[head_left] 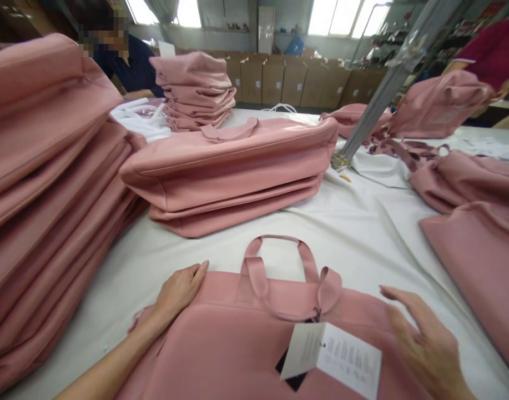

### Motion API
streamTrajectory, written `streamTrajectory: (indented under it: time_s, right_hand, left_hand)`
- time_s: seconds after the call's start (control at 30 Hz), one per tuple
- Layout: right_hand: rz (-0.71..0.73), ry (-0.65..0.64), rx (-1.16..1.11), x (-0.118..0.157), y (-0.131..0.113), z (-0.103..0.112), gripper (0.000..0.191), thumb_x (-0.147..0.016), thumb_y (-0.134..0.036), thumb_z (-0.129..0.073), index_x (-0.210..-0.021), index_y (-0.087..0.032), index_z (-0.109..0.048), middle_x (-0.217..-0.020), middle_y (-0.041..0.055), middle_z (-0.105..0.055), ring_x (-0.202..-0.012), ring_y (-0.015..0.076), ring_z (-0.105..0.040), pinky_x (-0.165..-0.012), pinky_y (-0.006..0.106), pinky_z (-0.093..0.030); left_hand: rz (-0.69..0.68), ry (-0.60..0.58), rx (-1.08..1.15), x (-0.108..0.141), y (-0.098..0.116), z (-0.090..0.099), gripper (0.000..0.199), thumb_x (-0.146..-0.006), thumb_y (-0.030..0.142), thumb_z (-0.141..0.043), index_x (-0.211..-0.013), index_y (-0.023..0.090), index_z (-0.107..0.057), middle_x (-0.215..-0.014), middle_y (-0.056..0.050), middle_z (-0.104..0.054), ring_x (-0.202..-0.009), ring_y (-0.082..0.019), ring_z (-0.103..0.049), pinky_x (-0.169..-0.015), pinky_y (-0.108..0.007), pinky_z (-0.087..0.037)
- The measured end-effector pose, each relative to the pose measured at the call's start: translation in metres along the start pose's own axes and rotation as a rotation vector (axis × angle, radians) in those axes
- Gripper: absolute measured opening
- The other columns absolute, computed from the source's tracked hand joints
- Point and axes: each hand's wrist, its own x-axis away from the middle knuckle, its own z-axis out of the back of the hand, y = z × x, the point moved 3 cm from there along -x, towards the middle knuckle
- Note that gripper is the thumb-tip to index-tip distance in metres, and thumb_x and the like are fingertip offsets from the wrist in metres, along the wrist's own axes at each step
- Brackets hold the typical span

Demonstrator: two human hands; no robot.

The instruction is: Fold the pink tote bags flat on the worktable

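A pink bag (212,350) lies before me, its two strap handles (258,275) at the far edge, one standing up and one flopped forward. An opened white paper tag (349,355) and a black tag (293,378) hang by a cord from the near handle. My left hand (182,286) is closed over the bag's upper left corner, its fingertips partly hidden. At the upper right corner my right hand (424,339) is open, slightly blurred, fingers apart and stretched over the bag's side.
Tall stacked pink bags (50,222) rise at left; more bags (237,166) lie ahead. A slanted metal post (387,94) stands right of them, with further bags (479,239) beyond. Two people are across the white-covered table (354,222). Cardboard boxes (273,80) line the back.
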Motion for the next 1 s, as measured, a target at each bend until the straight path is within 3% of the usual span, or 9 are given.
streamTrajectory:
  time_s: [0.1, 0.17, 0.33, 0.47, 0.63, 0.7, 0.83, 0.93, 1.0]
  right_hand:
    - [0.519, -0.199, -0.036, 0.005, -0.065, -0.012, 0.044, -0.091, -0.037, -0.053, -0.128, -0.013, -0.05, -0.116, 0.0135, -0.061, -0.108, 0.0261, -0.055, -0.096, 0.042, -0.041]
    - [0.615, -0.299, -0.004, 0.012, -0.093, -0.035, 0.05, -0.091, -0.039, -0.053, -0.131, -0.011, -0.047, -0.116, 0.0148, -0.06, -0.108, 0.0282, -0.052, -0.099, 0.047, -0.038]
    - [0.482, -0.336, -0.077, 0.016, -0.116, -0.071, 0.016, -0.092, -0.018, -0.045, -0.101, -0.016, -0.058, -0.087, 0.0076, -0.058, -0.087, 0.0241, -0.05, -0.093, 0.052, -0.038]
    - [0.486, -0.403, -0.21, 0.013, -0.133, -0.045, 0.023, -0.095, -0.016, -0.034, -0.081, -0.018, -0.053, -0.081, 0.005, -0.055, -0.081, 0.0215, -0.048, -0.092, 0.05, -0.037]
    - [0.338, -0.751, -0.312, 0.04, -0.151, -0.031, 0.026, -0.1, -0.024, -0.032, -0.083, -0.02, -0.052, -0.083, 0.0015, -0.058, -0.079, 0.0171, -0.051, -0.077, 0.032, -0.042]
    - [0.356, -0.697, -0.238, 0.055, -0.148, -0.049, 0.03, -0.099, -0.023, -0.032, -0.078, -0.019, -0.053, -0.077, 0.0019, -0.058, -0.074, 0.0179, -0.051, -0.075, 0.034, -0.041]
    - [0.394, -0.327, -0.143, 0.072, -0.141, -0.076, 0.025, -0.096, -0.022, -0.036, -0.091, -0.016, -0.06, -0.081, 0.0075, -0.06, -0.078, 0.022, -0.052, -0.077, 0.04, -0.041]
    - [0.455, -0.183, -0.071, 0.076, -0.143, -0.06, 0.028, -0.093, -0.018, -0.043, -0.118, -0.016, -0.055, -0.111, 0.0136, -0.061, -0.108, 0.0274, -0.051, -0.097, 0.052, -0.034]
    - [0.533, -0.247, 0.013, 0.081, -0.143, -0.042, 0.038, -0.093, -0.021, -0.045, -0.13, -0.019, -0.048, -0.134, 0.0153, -0.05, -0.126, 0.031, -0.041, -0.105, 0.061, -0.024]
  left_hand:
    - [0.0, 0.015, 0.008, 0.0, -0.001, 0.0, 0.06, -0.092, 0.061, -0.016, -0.089, 0.025, -0.064, -0.097, -0.009, -0.068, -0.098, -0.033, -0.061, -0.078, -0.038, -0.041]
    - [-0.006, 0.031, 0.023, 0.001, 0.0, 0.0, 0.061, -0.092, 0.062, -0.017, -0.088, 0.025, -0.065, -0.097, -0.01, -0.069, -0.097, -0.034, -0.061, -0.077, -0.039, -0.041]
    - [-0.03, 0.076, 0.06, 0.003, 0.003, 0.002, 0.063, -0.092, 0.061, -0.019, -0.082, 0.021, -0.066, -0.092, -0.011, -0.069, -0.094, -0.032, -0.062, -0.076, -0.037, -0.042]
    - [-0.043, 0.109, 0.078, 0.005, 0.004, 0.004, 0.062, -0.092, 0.06, -0.021, -0.088, 0.021, -0.069, -0.095, -0.013, -0.069, -0.097, -0.032, -0.062, -0.08, -0.037, -0.044]
    - [-0.07, 0.126, 0.081, 0.007, 0.005, 0.005, 0.065, -0.091, 0.061, -0.02, -0.089, 0.019, -0.07, -0.096, -0.015, -0.069, -0.097, -0.034, -0.062, -0.081, -0.04, -0.045]
    - [-0.077, 0.129, 0.075, 0.007, 0.005, 0.005, 0.065, -0.091, 0.062, -0.019, -0.089, 0.02, -0.069, -0.096, -0.015, -0.069, -0.097, -0.035, -0.062, -0.081, -0.041, -0.045]
    - [-0.089, 0.131, 0.061, 0.008, 0.005, 0.005, 0.068, -0.09, 0.063, -0.018, -0.089, 0.019, -0.069, -0.096, -0.016, -0.068, -0.096, -0.035, -0.062, -0.08, -0.041, -0.046]
    - [-0.102, 0.133, 0.056, 0.008, 0.005, 0.005, 0.068, -0.09, 0.063, -0.016, -0.089, 0.019, -0.069, -0.097, -0.015, -0.068, -0.097, -0.035, -0.061, -0.079, -0.041, -0.045]
    - [-0.103, 0.132, 0.059, 0.007, 0.004, 0.005, 0.069, -0.089, 0.063, -0.016, -0.088, 0.019, -0.069, -0.096, -0.016, -0.068, -0.097, -0.035, -0.061, -0.079, -0.041, -0.046]
